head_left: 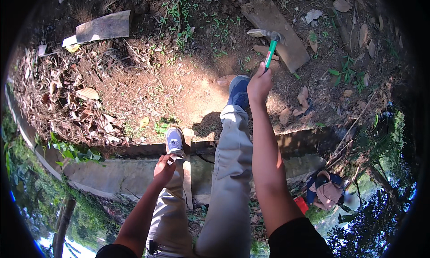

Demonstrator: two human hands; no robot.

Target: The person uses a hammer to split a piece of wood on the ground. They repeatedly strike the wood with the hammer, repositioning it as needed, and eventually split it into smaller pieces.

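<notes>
My right hand is wrapped round the lower end of a hammer with a green and black handle. The hammer's dark metal head points away from me, above a weathered wooden plank on the soil. My left hand hangs in front of my left shin with its fingers curled in. Whatever those fingers hold, if anything, is too small to make out. Close to that hand stands a narrow wooden strip, against a long board that runs across the ground.
Both my shoes rest on bare soil beyond the long board. A short grey board lies at the far left, near dry leaves. Another person is at the lower right, beside a red object. Thin branches lean at the right.
</notes>
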